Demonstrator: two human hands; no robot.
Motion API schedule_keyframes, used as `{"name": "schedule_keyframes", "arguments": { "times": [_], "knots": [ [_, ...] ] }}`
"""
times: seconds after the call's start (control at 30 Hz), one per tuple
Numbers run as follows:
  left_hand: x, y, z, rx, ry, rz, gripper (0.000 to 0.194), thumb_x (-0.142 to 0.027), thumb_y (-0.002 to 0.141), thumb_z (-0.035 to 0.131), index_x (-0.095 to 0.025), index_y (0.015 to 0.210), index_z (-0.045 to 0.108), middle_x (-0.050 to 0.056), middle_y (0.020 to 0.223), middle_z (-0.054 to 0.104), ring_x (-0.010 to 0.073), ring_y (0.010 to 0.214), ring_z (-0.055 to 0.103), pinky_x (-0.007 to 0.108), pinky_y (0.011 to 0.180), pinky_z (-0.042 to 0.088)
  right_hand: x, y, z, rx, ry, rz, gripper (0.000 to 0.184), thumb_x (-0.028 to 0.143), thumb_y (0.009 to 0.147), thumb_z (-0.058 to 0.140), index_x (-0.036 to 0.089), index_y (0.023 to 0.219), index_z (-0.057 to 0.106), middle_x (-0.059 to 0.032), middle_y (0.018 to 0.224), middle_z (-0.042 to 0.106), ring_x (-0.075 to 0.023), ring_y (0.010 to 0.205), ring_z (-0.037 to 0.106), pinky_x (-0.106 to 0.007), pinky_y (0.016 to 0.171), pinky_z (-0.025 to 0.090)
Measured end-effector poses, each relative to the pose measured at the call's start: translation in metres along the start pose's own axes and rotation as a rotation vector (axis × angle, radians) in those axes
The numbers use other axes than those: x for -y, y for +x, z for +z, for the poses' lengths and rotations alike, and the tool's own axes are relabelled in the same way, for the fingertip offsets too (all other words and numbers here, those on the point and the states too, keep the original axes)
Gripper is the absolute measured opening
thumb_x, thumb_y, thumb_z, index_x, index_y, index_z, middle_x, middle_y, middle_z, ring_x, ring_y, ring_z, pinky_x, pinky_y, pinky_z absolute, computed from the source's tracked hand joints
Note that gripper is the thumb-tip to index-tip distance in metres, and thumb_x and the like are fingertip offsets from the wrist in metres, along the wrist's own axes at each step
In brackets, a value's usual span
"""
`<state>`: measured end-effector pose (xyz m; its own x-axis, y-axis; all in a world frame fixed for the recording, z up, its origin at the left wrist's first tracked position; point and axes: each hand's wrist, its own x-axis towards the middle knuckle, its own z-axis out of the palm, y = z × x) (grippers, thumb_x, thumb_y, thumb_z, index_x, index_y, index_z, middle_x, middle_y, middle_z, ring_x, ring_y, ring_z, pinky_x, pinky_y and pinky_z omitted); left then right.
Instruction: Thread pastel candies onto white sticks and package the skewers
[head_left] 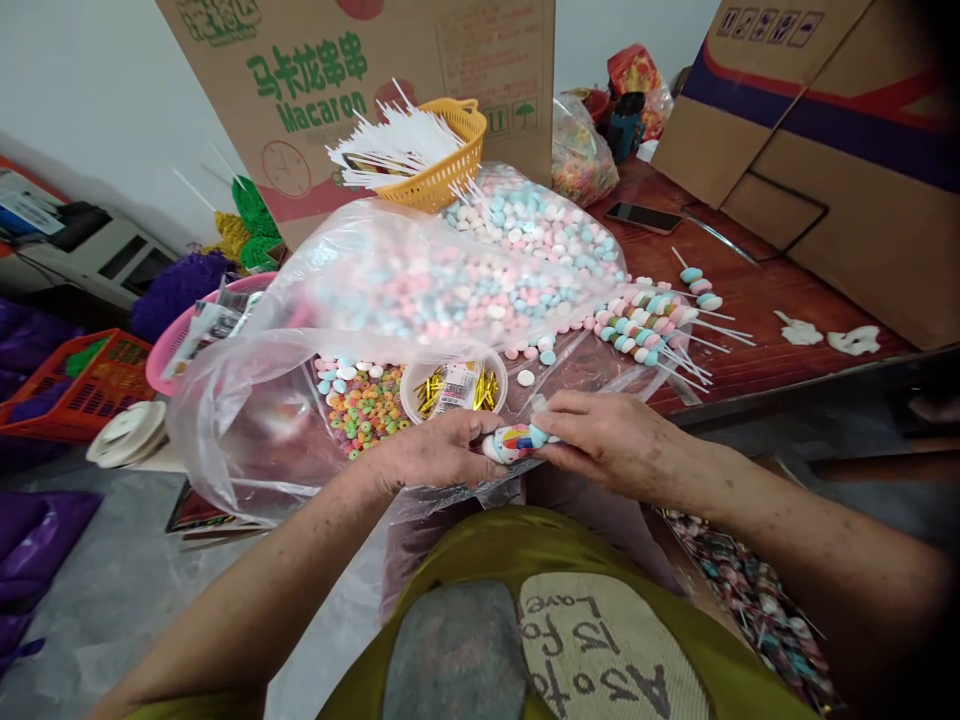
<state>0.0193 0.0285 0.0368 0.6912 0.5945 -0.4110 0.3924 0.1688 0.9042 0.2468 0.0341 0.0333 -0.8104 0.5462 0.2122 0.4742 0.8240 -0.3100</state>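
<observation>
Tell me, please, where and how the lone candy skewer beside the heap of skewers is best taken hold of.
I would pinch the lone candy skewer by its bare white stick, coming from above on the far side: the stick juts out past the candies at the far end, while the heap of skewers lies close on its near side.

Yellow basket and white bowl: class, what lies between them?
In the head view, a clear bag of pastel candies lies between the basket and bowl.
</observation>
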Motion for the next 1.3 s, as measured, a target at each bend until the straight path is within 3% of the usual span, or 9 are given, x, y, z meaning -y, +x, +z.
{"name": "schedule_keyframes", "arguments": {
  "times": [0.1,0.2,0.43,0.63,0.8,0.87,0.93,1.1,1.3],
  "knots": [
    [-0.005,0.000,0.000,0.009,0.172,0.065,0.019,-0.024,0.077,0.057,-0.016,0.094,0.056,-0.002,0.077,0.053,0.0103,0.070,0.048,0.020,0.065,0.039,0.001,0.001,-0.001,0.056,0.059,0.010,0.031,0.029,0.094,0.035,0.014,0.083,0.060,-0.0034,0.075,0.052,-0.0128,0.064,0.047,-0.025,0.057,0.030],
    [-0.011,0.002,0.004,-0.112,0.456,0.109,0.016,-0.024,0.079,0.053,-0.017,0.093,0.058,-0.002,0.078,0.058,0.0119,0.073,0.051,0.021,0.065,0.039,0.003,0.005,-0.002,0.071,-0.002,0.063,0.030,0.025,0.092,0.036,0.014,0.077,0.059,-0.0040,0.072,0.052,-0.0130,0.063,0.045,-0.026,0.056,0.028],
    [-0.013,0.021,0.024,-0.374,0.966,-0.011,0.015,-0.028,0.079,0.050,-0.018,0.089,0.056,0.004,0.082,0.065,0.0193,0.073,0.060,0.027,0.060,0.041,0.010,0.013,0.001,0.094,-0.031,0.190,0.032,0.027,0.090,0.040,0.014,0.068,0.058,-0.0044,0.066,0.055,-0.0134,0.062,0.046,-0.027,0.058,0.026],
    [-0.009,0.031,0.029,-0.382,1.146,-0.056,0.026,-0.027,0.078,0.049,-0.019,0.103,0.053,0.007,0.087,0.068,0.0250,0.081,0.064,0.030,0.063,0.045,0.009,0.013,0.005,0.238,0.040,0.222,0.029,0.023,0.090,0.037,0.013,0.074,0.059,-0.0071,0.074,0.060,-0.0135,0.066,0.049,-0.026,0.060,0.028],
    [-0.018,0.034,0.023,-0.169,1.053,-0.064,0.051,-0.045,0.072,0.061,-0.016,0.111,0.047,0.011,0.092,0.066,0.0282,0.084,0.063,0.032,0.066,0.046,-0.017,0.022,0.006,0.371,0.432,0.264,0.030,0.029,0.086,0.041,0.015,0.062,0.053,0.0019,0.055,0.046,-0.0094,0.053,0.040,-0.022,0.050,0.027],
    [-0.023,0.031,0.019,-0.212,1.115,-0.093,0.059,-0.046,0.070,0.064,-0.015,0.116,0.045,0.014,0.093,0.065,0.0310,0.087,0.061,0.035,0.070,0.045,-0.027,0.023,0.005,0.395,0.572,0.308,0.036,0.036,0.087,0.040,0.015,0.060,0.051,0.0040,0.051,0.041,-0.0082,0.048,0.036,-0.021,0.047,0.026],
    [-0.026,0.025,0.014,-0.295,1.185,-0.117,0.047,-0.036,0.077,0.057,-0.015,0.117,0.046,0.014,0.093,0.065,0.0314,0.088,0.060,0.038,0.073,0.043,-0.032,0.022,0.003,0.363,0.607,0.317,0.041,0.042,0.088,0.038,0.015,0.061,0.052,0.0035,0.052,0.043,-0.0084,0.048,0.037,-0.021,0.046,0.027],
    [-0.021,0.011,0.003,-0.206,0.872,-0.046,0.025,-0.029,0.081,0.049,-0.017,0.103,0.054,0.007,0.091,0.063,0.0216,0.082,0.058,0.029,0.069,0.042,-0.021,0.015,-0.005,0.010,0.153,0.113,0.029,0.038,0.088,0.045,0.013,0.094,0.060,-0.0075,0.082,0.061,-0.0173,0.076,0.053,-0.027,0.064,0.038],
    [-0.012,0.011,-0.005,-0.125,0.413,0.141,0.025,-0.035,0.081,0.055,-0.017,0.098,0.056,0.000,0.085,0.058,0.0132,0.076,0.051,0.022,0.068,0.041,-0.008,0.010,0.001,-0.063,-0.104,-0.076,0.023,0.027,0.091,0.042,0.013,0.094,0.060,-0.0078,0.078,0.061,-0.0159,0.069,0.053,-0.026,0.061,0.036]
  ]
}}
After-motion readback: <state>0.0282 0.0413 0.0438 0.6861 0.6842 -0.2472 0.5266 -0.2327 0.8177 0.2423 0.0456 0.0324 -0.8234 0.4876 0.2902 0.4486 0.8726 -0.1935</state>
